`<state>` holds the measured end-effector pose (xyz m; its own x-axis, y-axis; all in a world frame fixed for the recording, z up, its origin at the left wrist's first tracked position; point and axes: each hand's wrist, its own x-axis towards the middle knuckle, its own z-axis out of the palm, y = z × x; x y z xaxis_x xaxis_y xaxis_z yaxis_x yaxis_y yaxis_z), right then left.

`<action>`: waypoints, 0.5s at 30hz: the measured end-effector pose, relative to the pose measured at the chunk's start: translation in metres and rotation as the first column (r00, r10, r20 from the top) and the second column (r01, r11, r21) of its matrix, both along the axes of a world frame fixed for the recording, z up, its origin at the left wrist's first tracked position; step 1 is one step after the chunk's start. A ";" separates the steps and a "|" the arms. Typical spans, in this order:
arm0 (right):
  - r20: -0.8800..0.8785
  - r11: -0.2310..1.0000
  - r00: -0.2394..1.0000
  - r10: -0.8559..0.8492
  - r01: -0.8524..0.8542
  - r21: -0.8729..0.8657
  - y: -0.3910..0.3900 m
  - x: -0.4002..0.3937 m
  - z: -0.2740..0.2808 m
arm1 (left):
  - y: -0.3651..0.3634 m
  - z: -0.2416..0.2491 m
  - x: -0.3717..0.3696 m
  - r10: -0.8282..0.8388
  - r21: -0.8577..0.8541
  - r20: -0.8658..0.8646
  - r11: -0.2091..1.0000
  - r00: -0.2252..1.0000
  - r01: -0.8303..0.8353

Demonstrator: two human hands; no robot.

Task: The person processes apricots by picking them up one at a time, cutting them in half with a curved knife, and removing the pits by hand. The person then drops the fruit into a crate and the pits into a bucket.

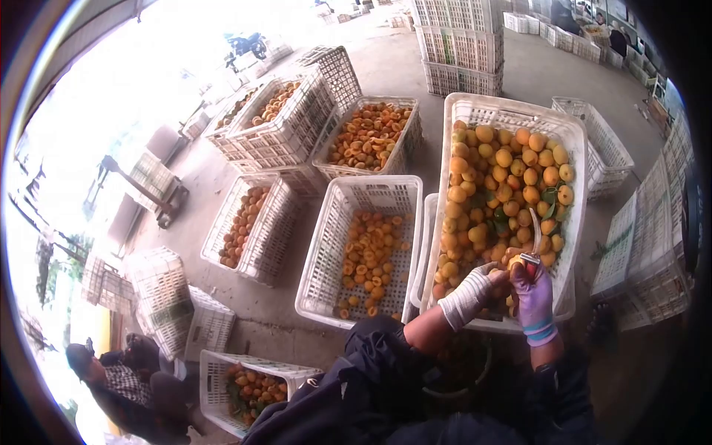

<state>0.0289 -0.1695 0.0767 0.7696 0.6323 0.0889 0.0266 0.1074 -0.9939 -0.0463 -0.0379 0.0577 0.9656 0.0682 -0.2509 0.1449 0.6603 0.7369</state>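
My right hand [535, 297], in a purple glove with a blue cuff, is closed round the red handle of a curved knife [536, 230]. Its thin blade points up and away over the fruit. Against it sits my left hand [478, 291], wrapped in a white covering with bare fingertips, closed on an apricot [515, 259] that is partly hidden by the fingers. Both hands are above the near end of a large white crate [581, 245] of whole apricots [504, 174] with a few green leaves.
Left of it stands a white crate [311, 274] partly filled with halved apricots [371, 248]. More fruit-filled crates [363, 137] stand beyond. Tall stacked crates [460, 52] rise at the back, others [645, 267] at the right. A person [133, 378] sits at lower left.
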 end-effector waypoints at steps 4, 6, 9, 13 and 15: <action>-0.206 0.996 0.976 -0.075 0.084 0.034 -0.005 0.005 0.008 | 0.012 0.019 -0.005 -0.075 0.204 -0.077 0.975 0.994 0.090; -0.349 0.985 0.931 -0.106 0.147 0.091 -0.004 0.009 0.011 | 0.020 0.027 -0.010 0.113 0.908 -0.115 0.415 0.987 0.058; -0.424 0.974 0.891 -0.161 0.212 0.077 -0.009 0.016 0.012 | 0.028 0.023 -0.008 0.258 0.992 -0.103 -0.041 0.961 0.117; -0.385 0.992 0.916 -0.112 0.124 0.005 -0.010 0.016 0.015 | 0.035 0.014 -0.011 0.178 0.472 -0.023 0.869 0.984 -0.146; -0.311 0.994 0.950 0.040 -0.008 0.106 -0.003 0.011 0.008 | 0.020 0.030 -0.014 0.141 0.342 -0.037 0.932 0.989 -0.120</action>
